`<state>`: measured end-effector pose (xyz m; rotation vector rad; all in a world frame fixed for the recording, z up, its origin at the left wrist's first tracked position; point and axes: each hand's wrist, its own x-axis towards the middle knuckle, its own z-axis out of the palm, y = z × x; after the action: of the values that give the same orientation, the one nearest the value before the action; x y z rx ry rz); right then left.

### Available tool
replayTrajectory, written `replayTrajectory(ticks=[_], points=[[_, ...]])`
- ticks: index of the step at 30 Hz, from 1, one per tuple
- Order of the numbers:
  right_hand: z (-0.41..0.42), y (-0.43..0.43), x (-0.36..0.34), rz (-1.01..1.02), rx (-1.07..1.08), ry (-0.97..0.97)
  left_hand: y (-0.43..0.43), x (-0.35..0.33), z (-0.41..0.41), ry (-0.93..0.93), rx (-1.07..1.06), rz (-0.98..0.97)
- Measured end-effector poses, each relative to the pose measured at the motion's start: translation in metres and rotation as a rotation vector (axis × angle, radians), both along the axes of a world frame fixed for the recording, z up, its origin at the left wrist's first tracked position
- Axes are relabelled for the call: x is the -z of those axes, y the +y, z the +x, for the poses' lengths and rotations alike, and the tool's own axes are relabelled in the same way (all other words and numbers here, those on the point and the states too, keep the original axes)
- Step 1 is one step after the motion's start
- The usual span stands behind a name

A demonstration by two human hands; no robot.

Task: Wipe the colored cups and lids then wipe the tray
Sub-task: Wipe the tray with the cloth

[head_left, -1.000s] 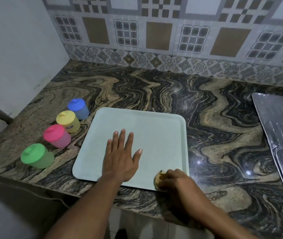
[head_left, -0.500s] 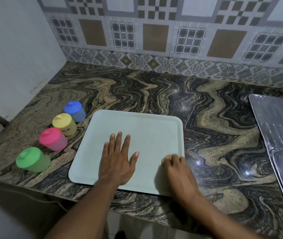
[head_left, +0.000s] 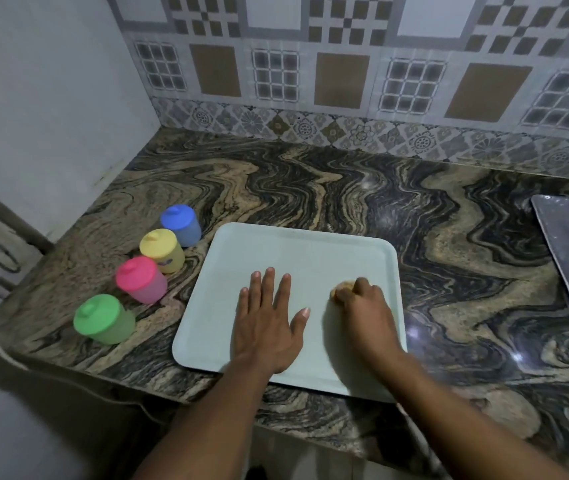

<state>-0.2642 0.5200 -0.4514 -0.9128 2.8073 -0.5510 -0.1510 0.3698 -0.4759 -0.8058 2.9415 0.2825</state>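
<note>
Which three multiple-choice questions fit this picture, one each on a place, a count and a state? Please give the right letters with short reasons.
1. Where do the coloured cups stand?
A. on the counter, left of the tray
B. on the tray
C. on the floor
2. How many cups are there?
A. three
B. four
C. five
3. How is the left hand?
A. gripping a cup
B. a fist
C. flat on the tray, fingers straight
1 A, they line the tray's left side; 2 B, green, pink, yellow, blue; 3 C, palm down on it.
</note>
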Motion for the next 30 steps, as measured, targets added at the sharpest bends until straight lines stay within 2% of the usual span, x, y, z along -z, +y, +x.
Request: replayTrajectory(ticks=[2,4,5,7,8,10,11,12,15,19,21,23,25,27,28,30], points=[[0.059,0.028,-0.010,-0.002,-0.163,-0.129,0.000,-0.003,0.001,-0.013,0.006,0.032],[0.079,0.048,-0.019,0.071,-0.292,-0.119,-0.002,-0.009,0.001,-0.012,0.011,0.138],[0.071,0.051,-0.021,0.047,-0.237,-0.144,-0.004,-0.015,-0.001,0.027,-0.002,0.254],[0.040,0.037,-0.034,0.075,-0.151,-0.040,-0.018,-0.028,0.003,0.209,-0.096,0.488],[0.020,0.020,-0.038,-0.037,-0.056,-0.045,-0.028,-0.033,0.010,0.328,-0.152,0.486],[-0.012,-0.024,-0.042,-0.136,-0.003,-0.019,-0.058,-0.037,0.030,0.424,-0.275,0.208],[-0.023,-0.050,-0.043,-0.131,-0.025,-0.004,-0.073,-0.038,0.040,0.389,-0.342,0.118],[-0.033,-0.078,-0.040,-0.128,-0.054,0.010,-0.087,-0.039,0.050,0.299,-0.404,0.114],[-0.035,-0.157,-0.025,-0.098,-0.204,-0.002,-0.109,-0.036,0.070,0.088,-0.432,0.199],[-0.006,-0.204,-0.004,-0.039,-0.202,0.080,-0.120,-0.034,0.081,0.270,-0.343,0.332],[0.024,-0.195,0.001,-0.075,-0.267,0.120,-0.130,-0.030,0.080,0.262,-0.359,0.440],[0.068,-0.164,0.002,-0.149,-0.451,0.118,-0.139,-0.026,0.079,0.211,-0.350,0.493],[0.106,-0.121,0.000,-0.192,-0.599,-0.021,-0.143,-0.025,0.078,0.207,-0.350,0.530],[0.123,-0.090,-0.018,-0.183,-0.621,-0.282,-0.143,-0.027,0.077,0.202,-0.355,0.542],[0.118,-0.083,-0.027,-0.177,-0.628,-0.334,-0.142,-0.027,0.077,0.203,-0.358,0.538],[0.089,-0.091,-0.035,-0.218,-0.546,-0.263,-0.143,-0.026,0.077,0.197,-0.355,0.540]])
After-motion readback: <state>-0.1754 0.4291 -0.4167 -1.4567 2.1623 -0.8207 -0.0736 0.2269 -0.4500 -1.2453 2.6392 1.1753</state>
